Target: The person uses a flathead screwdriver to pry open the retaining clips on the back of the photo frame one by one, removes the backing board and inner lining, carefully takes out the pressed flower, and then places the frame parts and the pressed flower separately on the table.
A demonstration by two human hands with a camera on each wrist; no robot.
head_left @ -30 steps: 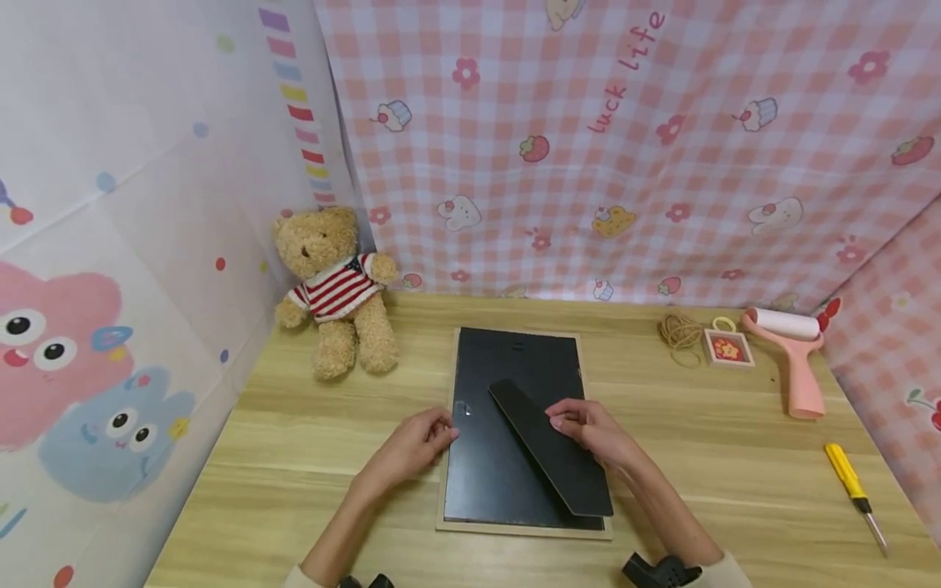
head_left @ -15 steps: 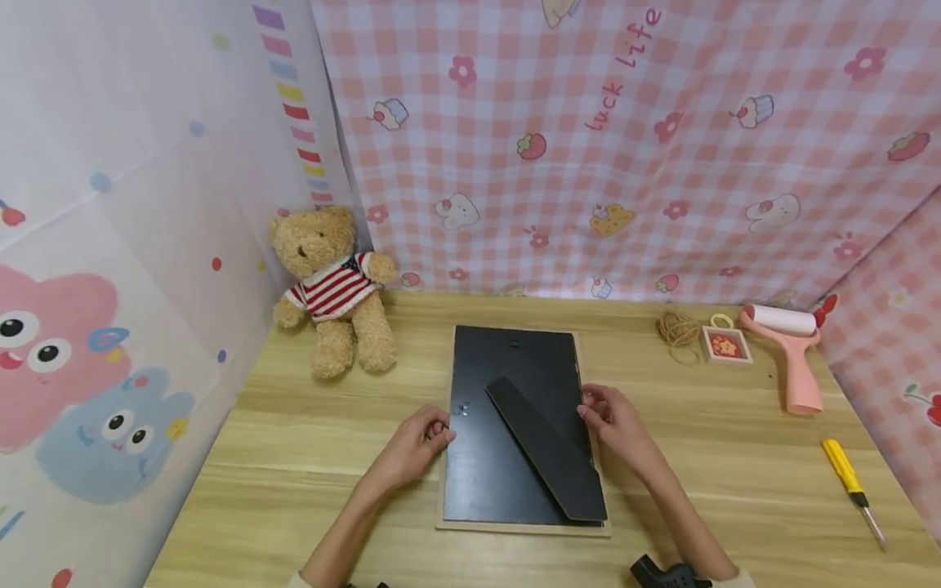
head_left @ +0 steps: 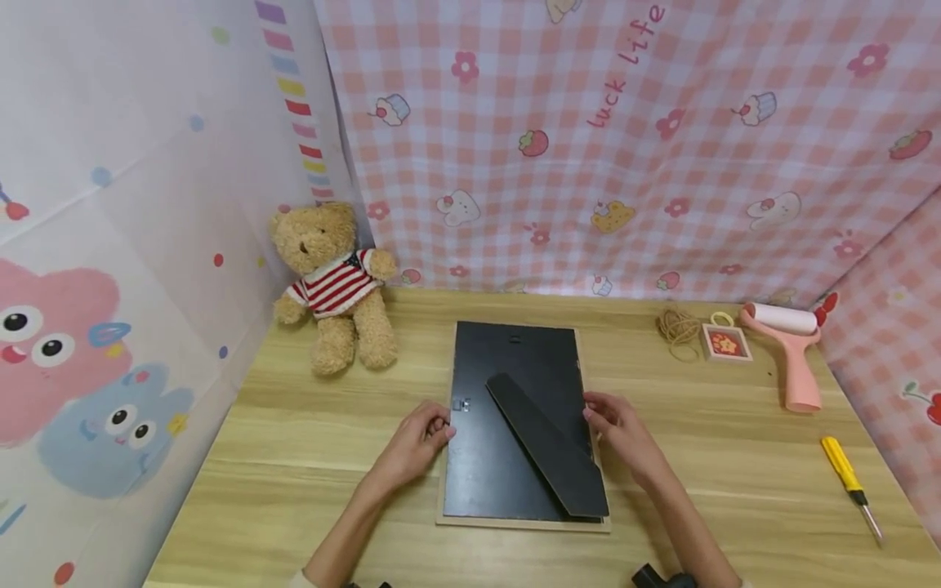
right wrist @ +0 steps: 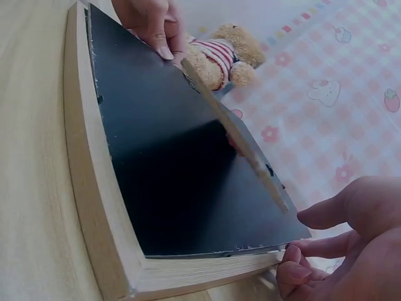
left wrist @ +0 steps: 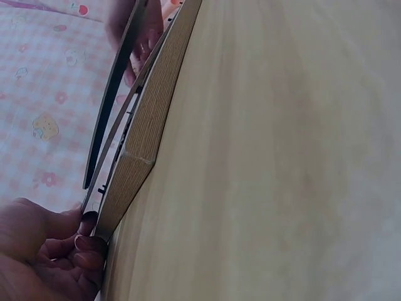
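The picture frame (head_left: pixel 481 465) lies back up on the table (head_left: pixel 287 433), left hand (head_left: pixel 413 443) pinching its left edge, right hand (head_left: pixel 622 430) with bent fingers at the right edge, whether pinching I cannot tell, teddy bear (head_left: pixel 340 286) and screwdriver (head_left: pixel 845 474) apart on either side.

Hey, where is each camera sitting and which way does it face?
Head: worn on the head, facing forward and down at the picture frame; left hand, right hand and forearms show.
Left wrist: worn there, looking low along the wooden edge; left hand near, right hand beyond.
Right wrist: worn there, looking across the black back; right hand near, left hand beyond.
Head and right wrist views share the teddy bear.
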